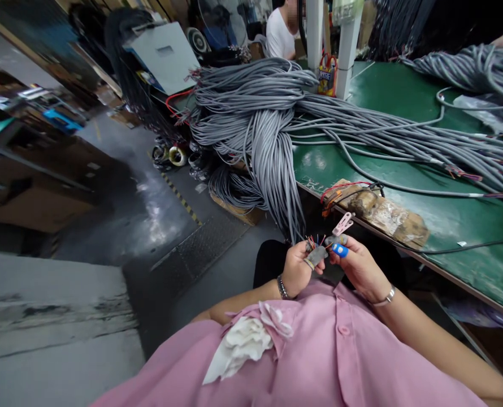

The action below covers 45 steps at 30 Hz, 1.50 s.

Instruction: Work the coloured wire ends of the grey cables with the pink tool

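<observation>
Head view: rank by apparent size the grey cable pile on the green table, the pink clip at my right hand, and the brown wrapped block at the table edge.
1. grey cable pile, by far the largest.
2. brown wrapped block.
3. pink clip, smallest, though nearest the camera.

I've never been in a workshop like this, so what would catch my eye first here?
The huge bundle of grey cables spilling over the edge of the green table stands out first. Lower centre, the left hand pinches a cable end with coloured wires, and the right hand holds a small pink tool beside it.
</observation>
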### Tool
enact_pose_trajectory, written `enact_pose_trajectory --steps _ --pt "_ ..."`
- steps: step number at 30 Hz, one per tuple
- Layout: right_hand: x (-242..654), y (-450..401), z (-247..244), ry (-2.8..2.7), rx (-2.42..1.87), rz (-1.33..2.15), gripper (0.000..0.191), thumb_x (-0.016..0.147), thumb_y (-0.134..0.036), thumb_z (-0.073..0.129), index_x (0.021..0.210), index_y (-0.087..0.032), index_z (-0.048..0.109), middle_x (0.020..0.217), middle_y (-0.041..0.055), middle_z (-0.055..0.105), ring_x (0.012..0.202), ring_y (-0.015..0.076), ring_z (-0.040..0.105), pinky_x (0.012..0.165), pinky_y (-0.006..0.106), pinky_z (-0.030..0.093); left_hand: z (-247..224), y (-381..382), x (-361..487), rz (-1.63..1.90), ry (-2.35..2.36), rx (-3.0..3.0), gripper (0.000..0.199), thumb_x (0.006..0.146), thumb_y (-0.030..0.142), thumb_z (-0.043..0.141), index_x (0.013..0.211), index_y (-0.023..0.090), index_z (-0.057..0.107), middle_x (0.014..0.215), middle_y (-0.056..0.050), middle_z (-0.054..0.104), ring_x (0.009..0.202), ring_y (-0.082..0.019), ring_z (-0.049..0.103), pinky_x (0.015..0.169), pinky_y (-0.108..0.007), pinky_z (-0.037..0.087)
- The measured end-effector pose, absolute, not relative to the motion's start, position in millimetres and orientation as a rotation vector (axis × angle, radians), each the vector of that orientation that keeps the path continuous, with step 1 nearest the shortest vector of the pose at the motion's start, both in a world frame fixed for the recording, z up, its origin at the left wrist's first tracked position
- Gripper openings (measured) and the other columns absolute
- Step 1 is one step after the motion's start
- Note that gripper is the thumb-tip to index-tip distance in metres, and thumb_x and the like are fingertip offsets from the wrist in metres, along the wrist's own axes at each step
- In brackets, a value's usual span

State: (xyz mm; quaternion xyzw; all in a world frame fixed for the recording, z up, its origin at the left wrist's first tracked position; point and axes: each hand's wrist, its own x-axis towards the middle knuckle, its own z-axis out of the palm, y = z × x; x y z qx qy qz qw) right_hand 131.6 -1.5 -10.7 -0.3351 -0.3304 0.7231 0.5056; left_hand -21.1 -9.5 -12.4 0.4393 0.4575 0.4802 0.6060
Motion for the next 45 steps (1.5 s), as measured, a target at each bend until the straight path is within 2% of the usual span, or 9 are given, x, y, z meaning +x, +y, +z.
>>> enact_pose_trajectory --steps 10,23,26,30,34,37,40,42,45 --pt "136.3 -0.5 -16.3 -0.918 -0.954 1.627 0.01 0.077 -0.026 0.073 0.079 -0.018 0.067 0.069 -0.001 0.06 0.062 0.0103 0.049 0.06 0.025 0.038 -10.3 -8.9 -21.4 1.078 1.033 1.031 0.037 0.077 0.048 0.065 0.069 0.013 0.058 0.054 0.0 0.059 0.043 -0.008 0.053 0.043 -0.021 0.044" --pt "132.5 -3.7 -25.6 -0.722 -0.886 1.837 0.013 0.075 -0.025 0.074 0.075 -0.016 0.065 0.064 -0.0025 0.056 0.057 0.008 0.047 0.058 0.022 0.04 -18.7 -2.1 -19.5 1.192 1.099 0.983 0.03 0.079 0.043 0.064 0.073 0.014 0.058 0.058 0.001 0.061 0.043 -0.007 0.053 0.042 -0.018 0.042" --pt "136.3 0.0 -30.2 -0.672 -0.849 1.84 0.019 0.08 -0.035 0.069 0.077 -0.017 0.065 0.067 -0.0008 0.058 0.059 0.0094 0.049 0.06 0.023 0.043 -13.6 -3.6 -20.2 1.187 1.101 0.985 0.031 0.079 0.043 0.064 0.072 0.015 0.055 0.054 0.003 0.058 0.039 -0.006 0.049 0.038 -0.017 0.04" --pt "142.2 15.5 -26.1 -0.522 -0.797 1.883 0.044 0.084 -0.06 0.052 0.088 -0.019 0.067 0.076 0.0018 0.06 0.06 0.0104 0.05 0.058 0.024 0.046 -2.6 -4.2 -20.5 1.207 1.093 1.114 0.031 0.08 0.044 0.063 0.073 0.015 0.056 0.055 0.002 0.059 0.04 -0.007 0.05 0.04 -0.018 0.041" --pt "143.2 27.7 -11.3 -0.675 -0.777 1.821 0.032 0.083 -0.051 0.06 0.087 -0.02 0.066 0.077 0.0011 0.06 0.059 0.01 0.048 0.055 0.023 0.044 3.9 0.2 -19.3 1.264 1.111 1.29 0.028 0.082 0.04 0.063 0.071 0.015 0.056 0.057 0.0 0.059 0.045 -0.008 0.053 0.045 -0.019 0.043" --pt "141.4 30.4 -7.7 -0.784 -0.879 1.531 0.024 0.081 -0.042 0.068 0.076 -0.019 0.064 0.066 -0.0014 0.057 0.054 0.0089 0.044 0.053 0.022 0.04 5.6 5.5 -18.4 1.292 1.149 1.415 0.027 0.082 0.039 0.062 0.069 0.016 0.057 0.057 -0.001 0.06 0.049 -0.009 0.055 0.049 -0.019 0.044" --pt "138.5 32.9 -12.2 -0.781 -0.952 1.359 0.037 0.082 -0.053 0.061 0.07 -0.019 0.064 0.061 -0.0006 0.057 0.052 0.0097 0.045 0.051 0.023 0.039 6.6 9.6 -17.5 1.285 1.186 1.506 0.028 0.083 0.041 0.06 0.07 0.017 0.059 0.058 -0.002 0.061 0.051 -0.01 0.056 0.051 -0.021 0.044" --pt "136.3 35.8 -14.5 -0.722 -0.915 1.469 0.045 0.08 -0.063 0.055 0.076 -0.019 0.066 0.068 0.0021 0.062 0.056 0.0118 0.051 0.054 0.025 0.042 6.7 10.6 -16.8 1.259 1.207 1.539 0.029 0.084 0.042 0.058 0.071 0.017 0.06 0.058 -0.002 0.062 0.051 -0.011 0.055 0.051 -0.021 0.043" --pt "133.1 40.2 -12.8 -0.611 -0.858 1.617 0.048 0.073 -0.066 0.062 0.086 -0.02 0.068 0.078 0.0036 0.066 0.062 0.0142 0.056 0.058 0.028 0.047 5.4 10.4 -15.8 1.217 1.214 1.55 0.029 0.084 0.044 0.058 0.07 0.018 0.06 0.058 -0.002 0.061 0.05 -0.011 0.053 0.051 -0.022 0.042"
